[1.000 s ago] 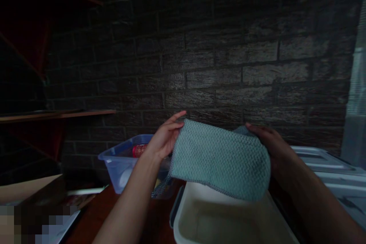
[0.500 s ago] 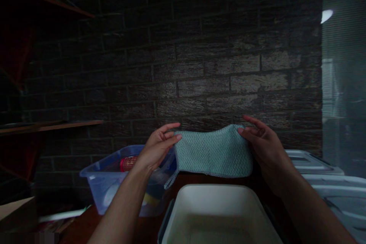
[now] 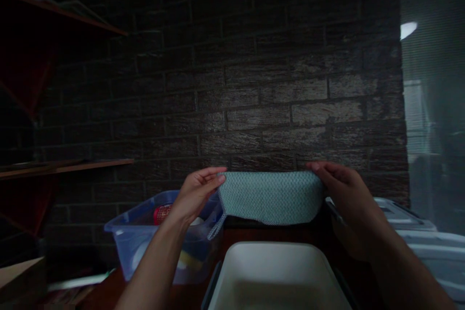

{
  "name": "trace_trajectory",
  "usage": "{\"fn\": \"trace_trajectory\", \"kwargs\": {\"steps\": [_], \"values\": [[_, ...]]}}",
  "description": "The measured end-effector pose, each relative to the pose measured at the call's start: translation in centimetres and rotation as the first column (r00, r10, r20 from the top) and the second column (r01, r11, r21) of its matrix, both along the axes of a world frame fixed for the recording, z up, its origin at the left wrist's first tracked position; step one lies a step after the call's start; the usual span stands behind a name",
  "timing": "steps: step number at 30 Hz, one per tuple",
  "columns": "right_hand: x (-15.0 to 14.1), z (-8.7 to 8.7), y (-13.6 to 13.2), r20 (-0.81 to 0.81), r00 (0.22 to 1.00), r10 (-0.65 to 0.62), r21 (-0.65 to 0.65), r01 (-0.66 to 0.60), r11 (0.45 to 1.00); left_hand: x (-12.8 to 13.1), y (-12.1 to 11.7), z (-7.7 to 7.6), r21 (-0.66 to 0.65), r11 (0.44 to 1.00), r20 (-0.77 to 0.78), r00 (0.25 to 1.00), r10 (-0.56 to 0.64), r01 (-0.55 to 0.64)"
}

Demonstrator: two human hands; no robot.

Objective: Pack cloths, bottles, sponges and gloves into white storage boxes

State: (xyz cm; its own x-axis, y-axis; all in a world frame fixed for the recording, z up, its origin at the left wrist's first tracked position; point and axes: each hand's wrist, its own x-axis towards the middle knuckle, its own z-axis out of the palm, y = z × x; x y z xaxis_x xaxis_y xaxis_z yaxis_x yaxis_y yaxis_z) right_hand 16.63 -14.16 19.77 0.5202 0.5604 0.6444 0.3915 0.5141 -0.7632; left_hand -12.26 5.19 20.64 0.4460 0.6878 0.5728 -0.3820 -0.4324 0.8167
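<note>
A pale green woven cleaning cloth (image 3: 271,198) is stretched between my two hands, its top edge nearly straight. My left hand (image 3: 199,189) pinches the top left corner between thumb and fingers. At the opposite corner, my right hand (image 3: 341,186) grips the cloth in the same way. A checked loop (image 3: 217,227) dangles from the cloth's left side. Below the cloth stands a white open bin (image 3: 278,254) with dark side handles. Behind my left forearm is a clear blue plastic tub (image 3: 125,242) holding a red mesh-patterned item (image 3: 162,214) and other things partly hidden.
Lidded grey-white boxes (image 3: 403,215) stand at the right, partly behind my right arm. A dark brick wall (image 3: 254,106) rises close behind. Wooden shelves (image 3: 90,164) jut out at the left, above a cardboard box (image 3: 20,276). The tabletop (image 3: 240,236) is dark reddish-brown.
The cloth's top edge has been pulled from sagging to nearly straight. My right hand's fingers have closed down onto its corner, and the left fingers have come together too.
</note>
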Motion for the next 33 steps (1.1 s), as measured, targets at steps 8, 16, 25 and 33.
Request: {"fn": "trace_trajectory", "kwargs": {"steps": [8, 16, 25, 33], "values": [[-0.4, 0.4, -1.1, -0.043, 0.994, 0.105, -0.066, -0.107, 0.992, -0.5, 0.3, -0.1, 0.120, 0.979, -0.065, 0.983, 0.171, -0.162], [0.1, 0.1, -0.7, 0.202, 0.979, -0.025, -0.052, 0.036, 0.998, 0.5, 2.3, -0.5, 0.363, 0.850, 0.019, 0.915, 0.402, -0.381], [-5.4, -0.6, 0.1, -0.142, 0.895, 0.423, -0.100, -0.438, 0.893, 1.9, 0.7, -1.3, 0.482, 0.762, -0.109, 0.833, 0.542, -0.432], [-8.5, -0.9, 0.1, -0.148, 0.776, 0.613, -0.199, -0.630, 0.750, 1.9, -9.6, -0.6, 0.173, 0.944, -0.485, 0.858, -0.167, 0.281]]}}
